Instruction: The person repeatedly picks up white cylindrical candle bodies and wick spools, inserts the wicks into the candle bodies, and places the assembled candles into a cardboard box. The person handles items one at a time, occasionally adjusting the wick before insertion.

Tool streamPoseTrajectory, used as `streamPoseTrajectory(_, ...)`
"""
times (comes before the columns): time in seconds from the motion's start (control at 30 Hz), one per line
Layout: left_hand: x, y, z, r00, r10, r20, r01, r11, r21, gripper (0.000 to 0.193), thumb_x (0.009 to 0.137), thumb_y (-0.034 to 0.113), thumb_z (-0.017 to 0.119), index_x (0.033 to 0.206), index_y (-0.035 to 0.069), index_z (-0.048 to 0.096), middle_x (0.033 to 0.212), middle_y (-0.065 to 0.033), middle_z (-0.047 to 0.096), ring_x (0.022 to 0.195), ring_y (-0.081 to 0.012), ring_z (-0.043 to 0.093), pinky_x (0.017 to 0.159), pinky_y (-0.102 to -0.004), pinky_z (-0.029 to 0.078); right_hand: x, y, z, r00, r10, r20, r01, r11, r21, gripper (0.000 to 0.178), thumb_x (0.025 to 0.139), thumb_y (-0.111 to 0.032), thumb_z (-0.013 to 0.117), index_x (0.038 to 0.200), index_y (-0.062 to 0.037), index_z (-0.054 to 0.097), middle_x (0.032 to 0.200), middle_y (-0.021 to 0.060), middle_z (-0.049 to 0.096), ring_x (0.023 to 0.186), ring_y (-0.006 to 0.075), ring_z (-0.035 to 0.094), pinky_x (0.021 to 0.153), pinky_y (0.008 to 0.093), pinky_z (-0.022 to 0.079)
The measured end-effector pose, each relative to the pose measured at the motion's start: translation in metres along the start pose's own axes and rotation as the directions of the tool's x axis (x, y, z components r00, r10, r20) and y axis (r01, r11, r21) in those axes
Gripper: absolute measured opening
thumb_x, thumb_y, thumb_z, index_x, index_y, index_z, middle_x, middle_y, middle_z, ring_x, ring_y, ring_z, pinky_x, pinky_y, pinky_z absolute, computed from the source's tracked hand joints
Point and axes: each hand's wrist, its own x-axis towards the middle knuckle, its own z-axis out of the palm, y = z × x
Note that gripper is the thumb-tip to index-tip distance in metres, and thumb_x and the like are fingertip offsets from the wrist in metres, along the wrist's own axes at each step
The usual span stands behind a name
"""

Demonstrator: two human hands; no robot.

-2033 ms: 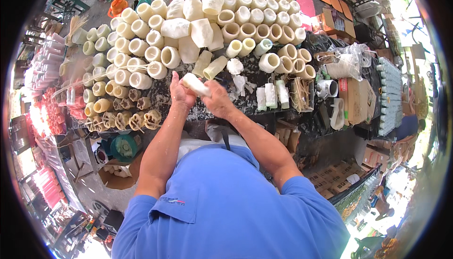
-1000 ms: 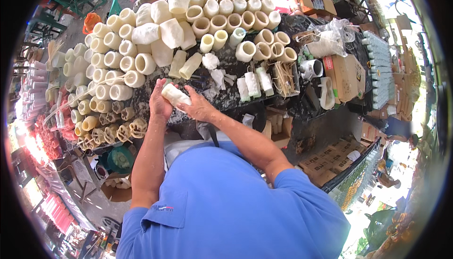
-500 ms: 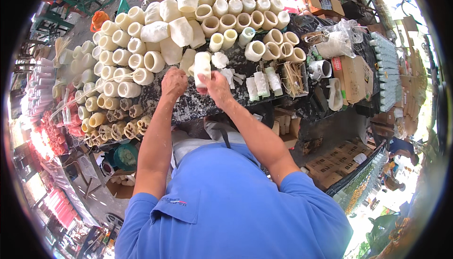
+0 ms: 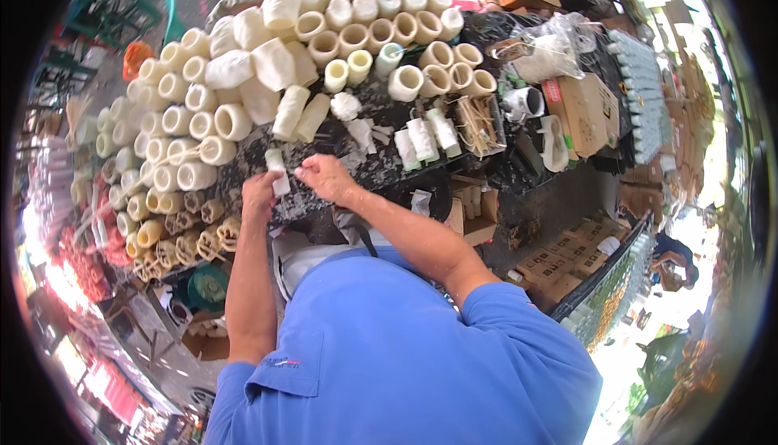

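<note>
My left hand (image 4: 259,194) is closed around the lower part of a small white stick-like piece (image 4: 277,171), which stands slightly tilted over the black table's front edge. To its right, my right hand (image 4: 327,179) is closed in a pinch, its fingertips a little apart from the piece; anything between them is too small to make out. Beyond my hands two cream wax cylinders (image 4: 311,117) lie side by side on the table. A crumpled white lump (image 4: 346,106) and some white scraps (image 4: 361,134) are to their right.
Rows of hollow cream wax cylinders (image 4: 194,127) cover the table's left and back. Three whitish cylinders (image 4: 421,139) lie on the right, beside a box of thin sticks (image 4: 480,125). A cardboard box (image 4: 585,117) and a plastic bag (image 4: 559,44) stand farther right.
The cream wax cylinder has left my right hand and lies on the table. My left hand now holds the small white piece. Both hands are lower and farther left as the view shifted.
</note>
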Motion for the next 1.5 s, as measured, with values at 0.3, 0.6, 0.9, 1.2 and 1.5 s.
streamPoseTrajectory(0.3, -0.065, 0.017, 0.097, 0.82, 0.261, 0.509, -0.4, 0.898, 0.183, 0.045, 0.088, 0.017, 0.08, 0.128, -0.001, 0.071, 0.102, -0.0051, 0.076, 0.085, -0.0117, 0.067, 0.076, -0.0279, 0.053, -0.073, -0.004, -0.095, 0.964, 0.082, -0.252, -0.084, 0.996, 0.004, 0.049, 0.087, -0.036, 0.084, 0.115, 0.0011, 0.07, 0.103, 0.0188, 0.076, 0.091, 0.0277, 0.074, 0.083, 0.0413, 0.059)
streamPoseTrajectory(0.6, -0.027, 0.03, 0.252, 0.908, 0.11, 0.404, -0.341, 0.755, 0.56, 0.091, 0.086, 0.034, 0.086, 0.154, -0.004, 0.038, 0.123, -0.0304, 0.068, 0.103, -0.0351, 0.073, 0.072, -0.0457, 0.064, -0.05, 0.021, -0.246, 0.802, 0.013, -0.598, -0.366, 0.802, -0.473, 0.054, 0.076, -0.036, 0.081, 0.111, 0.0032, 0.069, 0.111, 0.0265, 0.073, 0.107, 0.0406, 0.072, 0.095, 0.0492, 0.057)
streamPoseTrajectory(0.9, -0.011, 0.053, 0.306, 0.695, 0.547, 0.467, -0.663, 0.234, 0.712, 0.099, 0.085, 0.046, 0.083, 0.16, 0.004, 0.035, 0.144, -0.0333, 0.049, 0.132, -0.0503, 0.05, 0.113, -0.0546, 0.042, -0.087, 0.07, -0.221, 0.645, 0.027, -0.764, -0.301, 0.928, -0.221, 0.055, 0.074, -0.032, 0.085, 0.109, 0.0077, 0.071, 0.103, 0.0263, 0.075, 0.097, 0.0393, 0.076, 0.087, 0.0469, 0.062)
streamPoseTrajectory(1.2, 0.035, 0.091, 0.351, 0.589, 0.233, 0.774, -0.808, 0.172, 0.564, 0.087, 0.088, 0.034, 0.081, 0.157, -0.002, 0.044, 0.147, -0.034, 0.056, 0.137, -0.0459, 0.055, 0.115, -0.0467, 0.045, -0.1, 0.108, -0.206, 0.769, 0.344, -0.538, 0.33, 0.508, 0.796, 0.048, 0.087, -0.024, 0.082, 0.128, -0.0059, 0.066, 0.114, 0.0061, 0.071, 0.104, 0.0223, 0.07, 0.085, 0.0469, 0.061)
streamPoseTrajectory(1.5, 0.024, 0.095, 0.342, 0.555, 0.227, 0.801, -0.831, 0.111, 0.545, 0.088, 0.079, 0.031, 0.087, 0.153, 0.001, 0.051, 0.138, -0.0325, 0.062, 0.13, -0.0432, 0.061, 0.111, -0.048, 0.049, -0.105, 0.123, -0.215, 0.829, 0.192, -0.526, 0.388, 0.48, 0.787, 0.038, 0.091, -0.014, 0.081, 0.124, -0.0068, 0.063, 0.112, 0.0066, 0.071, 0.1, 0.0208, 0.074, 0.086, 0.0439, 0.065)
